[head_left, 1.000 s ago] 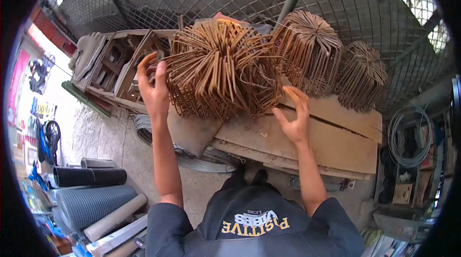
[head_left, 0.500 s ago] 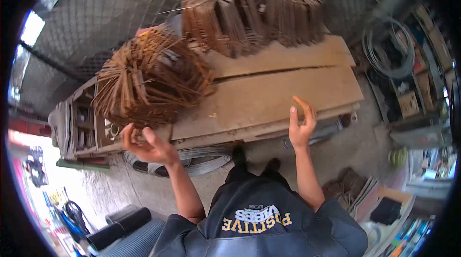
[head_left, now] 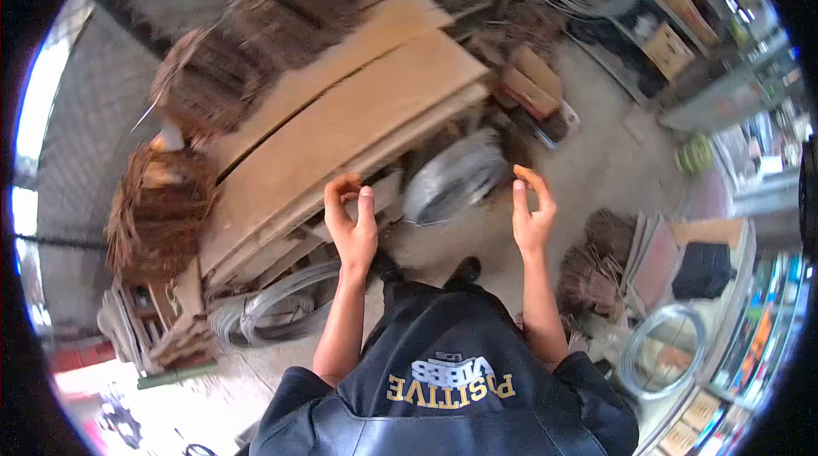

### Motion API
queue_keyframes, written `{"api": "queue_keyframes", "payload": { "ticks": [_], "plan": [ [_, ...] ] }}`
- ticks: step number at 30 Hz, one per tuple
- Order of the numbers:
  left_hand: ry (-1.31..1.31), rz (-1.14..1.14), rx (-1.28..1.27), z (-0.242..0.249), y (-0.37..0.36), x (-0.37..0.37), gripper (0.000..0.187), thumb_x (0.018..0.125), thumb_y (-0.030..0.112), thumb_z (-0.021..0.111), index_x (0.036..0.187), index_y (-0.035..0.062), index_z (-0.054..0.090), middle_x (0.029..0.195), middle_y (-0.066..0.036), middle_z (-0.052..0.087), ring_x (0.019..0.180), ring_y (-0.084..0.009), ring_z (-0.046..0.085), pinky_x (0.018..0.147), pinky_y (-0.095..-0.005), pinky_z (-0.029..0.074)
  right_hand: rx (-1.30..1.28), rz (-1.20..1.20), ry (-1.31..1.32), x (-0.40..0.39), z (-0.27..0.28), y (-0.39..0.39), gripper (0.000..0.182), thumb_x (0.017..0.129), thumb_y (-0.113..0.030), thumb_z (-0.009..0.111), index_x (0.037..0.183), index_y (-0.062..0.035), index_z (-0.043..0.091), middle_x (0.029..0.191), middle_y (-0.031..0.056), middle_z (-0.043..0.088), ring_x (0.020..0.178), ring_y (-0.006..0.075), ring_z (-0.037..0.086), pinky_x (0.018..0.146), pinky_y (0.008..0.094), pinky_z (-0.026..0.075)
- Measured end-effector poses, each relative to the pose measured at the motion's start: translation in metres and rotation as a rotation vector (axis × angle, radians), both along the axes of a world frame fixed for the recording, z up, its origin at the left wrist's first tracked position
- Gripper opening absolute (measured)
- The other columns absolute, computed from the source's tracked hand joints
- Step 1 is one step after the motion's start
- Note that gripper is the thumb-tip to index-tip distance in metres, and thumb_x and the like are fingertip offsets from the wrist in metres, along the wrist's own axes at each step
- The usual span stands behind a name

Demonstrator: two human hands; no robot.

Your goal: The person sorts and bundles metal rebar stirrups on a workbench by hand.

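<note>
My left hand [head_left: 351, 219] is raised in front of my body, near the front edge of the wooden table [head_left: 358, 106], with its fingers curled and apart and nothing in it. To the right, my right hand [head_left: 534, 210] is held up over the floor, thumb and fingers apart, also holding nothing. The fingertips of both look orange-stained. Bundles of rusty metal pieces stand along the table's far side: one at the left end [head_left: 162, 213], another behind it [head_left: 204, 81] and a third [head_left: 294, 8] farther back.
Wire coils lie by the table [head_left: 456, 179], below its left part [head_left: 273, 307] and at the lower right [head_left: 663, 352]. A cardboard box [head_left: 532, 81] sits past the table's right end. More rusty pieces [head_left: 592, 273] are on the floor at right, near shelves with goods [head_left: 758, 328].
The view has turned to the right, so the table and bundles now appear farther left and slanted. My left hand has come away from the nearest bundle and closer to my right hand.
</note>
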State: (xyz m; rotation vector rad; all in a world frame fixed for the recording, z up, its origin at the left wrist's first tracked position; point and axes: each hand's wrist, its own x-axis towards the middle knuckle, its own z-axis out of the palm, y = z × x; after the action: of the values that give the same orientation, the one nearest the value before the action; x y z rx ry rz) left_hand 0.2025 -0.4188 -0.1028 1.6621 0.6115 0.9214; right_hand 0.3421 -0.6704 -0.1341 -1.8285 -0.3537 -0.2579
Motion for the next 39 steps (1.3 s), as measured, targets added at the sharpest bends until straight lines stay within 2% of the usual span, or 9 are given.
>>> {"api": "queue_keyframes", "payload": {
  "ticks": [6, 8, 16, 18, 28, 30, 34, 37, 39],
  "plan": [
    [0.263, -0.429, -0.113, -0.026, -0.113, 0.087, 0.018, 0.098, 0.012, 0.066, 0.113, 0.0017, 0.065, 0.099, -0.006, 0.068, 0.091, -0.0137, 0.061, 0.085, -0.0318, 0.05, -0.111, -0.187, 0.177, 0.025, -0.007, -0.125, 0.023, 0.098, -0.012, 0.067, 0.119, -0.0058, 0.074, 0.117, 0.0122, 0.076, 0.112, 0.0257, 0.07, 0.102, 0.0372, 0.051],
    [0.279, -0.531, -0.01, -0.04, -0.134, 0.108, 0.019, 0.097, 0.012, 0.067, 0.112, 0.0011, 0.067, 0.096, -0.007, 0.069, 0.088, -0.0145, 0.062, 0.082, -0.0311, 0.05, -0.127, -0.252, 0.21, 0.031, -0.013, -0.154, 0.023, 0.098, -0.012, 0.067, 0.119, -0.0064, 0.074, 0.117, 0.0123, 0.076, 0.113, 0.0262, 0.07, 0.101, 0.0377, 0.051],
    [0.428, -0.684, 0.03, -0.085, -0.161, 0.189, 0.019, 0.095, 0.012, 0.07, 0.11, 0.0, 0.067, 0.091, -0.011, 0.071, 0.081, -0.0154, 0.063, 0.077, -0.0317, 0.051, -0.178, -0.325, 0.308, 0.079, -0.054, -0.201, 0.025, 0.098, -0.014, 0.066, 0.119, -0.0029, 0.074, 0.111, 0.012, 0.077, 0.105, 0.021, 0.071, 0.097, 0.0351, 0.051],
    [0.494, -0.709, 0.029, -0.1, -0.161, 0.211, 0.02, 0.095, 0.012, 0.07, 0.11, 0.0007, 0.068, 0.091, -0.01, 0.071, 0.08, -0.0163, 0.065, 0.074, -0.0327, 0.052, -0.152, -0.267, 0.368, 0.098, -0.065, -0.2, 0.023, 0.098, -0.015, 0.066, 0.119, -0.0063, 0.073, 0.112, 0.0148, 0.075, 0.108, 0.0315, 0.071, 0.096, 0.0408, 0.052],
    [0.491, -0.66, -0.023, -0.157, -0.158, 0.317, 0.022, 0.097, 0.014, 0.07, 0.115, 0.0011, 0.067, 0.09, -0.005, 0.07, 0.078, -0.0116, 0.062, 0.073, -0.0295, 0.052, -0.378, -0.039, 0.336, 0.248, -0.082, -0.176, 0.024, 0.097, -0.015, 0.066, 0.119, -0.0083, 0.073, 0.113, 0.0185, 0.072, 0.108, 0.0383, 0.068, 0.093, 0.0434, 0.053],
    [0.564, -0.607, -0.199, -0.17, -0.161, 0.33, 0.021, 0.095, 0.013, 0.07, 0.111, 0.0006, 0.069, 0.093, -0.01, 0.074, 0.085, -0.017, 0.069, 0.079, -0.0332, 0.055, -0.365, 0.048, 0.264, 0.281, -0.086, -0.167, 0.024, 0.097, -0.016, 0.067, 0.119, -0.0082, 0.073, 0.112, 0.0184, 0.072, 0.106, 0.0385, 0.068, 0.093, 0.0438, 0.053],
    [0.56, -0.48, -0.334, -0.201, -0.173, 0.359, 0.022, 0.095, 0.014, 0.069, 0.112, 0.0001, 0.07, 0.095, -0.009, 0.075, 0.086, -0.0157, 0.069, 0.08, -0.0318, 0.055, -0.396, 0.204, 0.361, 0.345, -0.105, -0.158, 0.025, 0.096, -0.015, 0.068, 0.119, -0.0078, 0.072, 0.111, 0.0184, 0.072, 0.104, 0.0381, 0.068, 0.093, 0.0439, 0.053],
    [0.605, -0.327, -0.454, -0.218, -0.19, 0.379, 0.023, 0.095, 0.015, 0.07, 0.111, 0.0, 0.071, 0.094, -0.009, 0.075, 0.084, -0.015, 0.069, 0.079, -0.0308, 0.055, -0.443, 0.38, 0.372, 0.396, -0.137, -0.161, 0.024, 0.095, -0.014, 0.068, 0.118, -0.0073, 0.073, 0.112, 0.0177, 0.073, 0.102, 0.034, 0.071, 0.091, 0.0414, 0.054],
    [0.648, -0.291, -0.395, -0.224, -0.202, 0.395, 0.021, 0.1, 0.018, 0.066, 0.113, 0.0015, 0.067, 0.083, -0.002, 0.066, 0.077, -0.0115, 0.061, 0.067, -0.0267, 0.051, -0.408, 0.493, 0.468, 0.429, -0.168, -0.164, 0.025, 0.097, -0.012, 0.067, 0.121, -0.008, 0.073, 0.108, 0.0117, 0.076, 0.095, 0.0196, 0.072, 0.083, 0.0348, 0.054]
  ]
}}
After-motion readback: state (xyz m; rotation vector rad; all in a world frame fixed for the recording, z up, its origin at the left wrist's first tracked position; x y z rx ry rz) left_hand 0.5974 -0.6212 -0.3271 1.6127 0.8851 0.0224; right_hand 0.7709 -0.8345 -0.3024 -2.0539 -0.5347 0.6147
